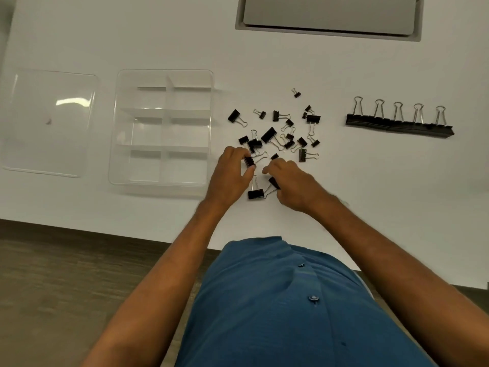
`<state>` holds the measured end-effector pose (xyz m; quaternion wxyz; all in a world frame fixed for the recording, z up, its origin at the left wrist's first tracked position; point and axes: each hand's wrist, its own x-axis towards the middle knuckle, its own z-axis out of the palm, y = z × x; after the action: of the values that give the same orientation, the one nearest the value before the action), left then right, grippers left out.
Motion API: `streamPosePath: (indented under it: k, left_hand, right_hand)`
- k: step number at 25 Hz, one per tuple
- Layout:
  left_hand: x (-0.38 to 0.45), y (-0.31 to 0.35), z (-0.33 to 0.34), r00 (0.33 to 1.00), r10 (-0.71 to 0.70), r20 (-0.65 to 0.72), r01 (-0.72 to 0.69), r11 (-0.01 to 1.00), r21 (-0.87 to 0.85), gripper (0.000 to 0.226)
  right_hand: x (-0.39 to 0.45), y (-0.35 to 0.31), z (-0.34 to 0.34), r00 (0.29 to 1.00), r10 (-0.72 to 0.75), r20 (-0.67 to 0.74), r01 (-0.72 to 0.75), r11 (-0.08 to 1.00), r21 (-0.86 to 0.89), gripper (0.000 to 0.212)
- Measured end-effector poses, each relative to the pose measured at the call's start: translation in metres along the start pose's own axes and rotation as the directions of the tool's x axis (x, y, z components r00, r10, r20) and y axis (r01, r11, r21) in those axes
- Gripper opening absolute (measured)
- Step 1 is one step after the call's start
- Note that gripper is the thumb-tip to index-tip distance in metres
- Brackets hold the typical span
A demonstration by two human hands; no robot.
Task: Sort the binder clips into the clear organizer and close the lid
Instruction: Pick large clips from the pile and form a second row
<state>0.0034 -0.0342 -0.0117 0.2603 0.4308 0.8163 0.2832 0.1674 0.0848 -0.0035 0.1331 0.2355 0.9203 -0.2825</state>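
A scattered pile of black binder clips (280, 133) of several sizes lies on the white table, right of the clear organizer (116, 144), whose compartments hold nothing. The organizer's clear lid (50, 123) lies flat to its left. My left hand (232, 173) pinches a medium black clip (249, 161) at the pile's near edge. My right hand (293, 184) is closed on another black clip (274, 182). One more clip (255, 193) stands on the table between my hands. Several large clips (399, 125) stand in a row at the right.
A grey recessed panel (328, 17) sits in the table at the back. The table's front edge (105, 233) runs just below my forearms, with dark wood floor beyond it. My blue shirt fills the bottom of the view.
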Motion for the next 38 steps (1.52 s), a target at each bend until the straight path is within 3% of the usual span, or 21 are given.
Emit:
streamPosePath:
  k: [4, 10, 14, 19, 22, 25, 32, 38]
  left_hand:
    - [-0.043, -0.004, 0.016, 0.992, 0.047, 0.117, -0.049, 0.999, 0.010, 0.039]
    - [-0.056, -0.005, 0.031, 0.983, 0.139, 0.120, -0.166, 0.952, 0.255, 0.046]
    - [-0.048, 0.001, 0.034, 0.984, 0.120, 0.134, -0.148, 0.964, 0.221, 0.035]
    - [-0.042, 0.014, 0.043, 0.978, 0.194, 0.072, -0.194, 0.981, -0.006, 0.021]
    - [-0.023, 0.044, 0.054, 0.980, 0.193, 0.056, -0.189, 0.980, -0.060, 0.025]
    - [-0.002, 0.078, 0.076, 0.972, 0.225, 0.071, -0.221, 0.973, -0.060, 0.027]
    - [0.057, 0.139, 0.135, 0.946, 0.287, 0.151, -0.281, 0.958, -0.063, 0.021]
    - [0.084, 0.155, 0.157, 0.933, 0.275, 0.231, -0.292, 0.956, 0.041, 0.024]
  right_hand:
    - [-0.016, 0.009, 0.027, 0.995, -0.046, -0.093, 0.041, 0.998, -0.053, 0.058]
    - [-0.033, 0.021, 0.028, 0.980, 0.091, -0.179, -0.076, 0.993, 0.087, 0.041]
    - [-0.055, 0.037, 0.021, 0.957, 0.209, -0.201, -0.164, 0.962, 0.217, 0.043]
    - [-0.081, 0.077, 0.005, 0.822, 0.507, -0.259, -0.343, 0.804, 0.485, 0.038]
    - [-0.092, 0.107, -0.013, 0.723, 0.636, -0.271, -0.413, 0.711, 0.569, 0.036]
    - [-0.099, 0.132, -0.032, 0.666, 0.696, -0.269, -0.441, 0.658, 0.611, 0.034]
    - [-0.096, 0.182, -0.050, 0.594, 0.755, -0.278, -0.543, 0.631, 0.554, 0.037]
    - [-0.084, 0.196, -0.051, 0.652, 0.672, -0.352, -0.522, 0.734, 0.434, 0.043]
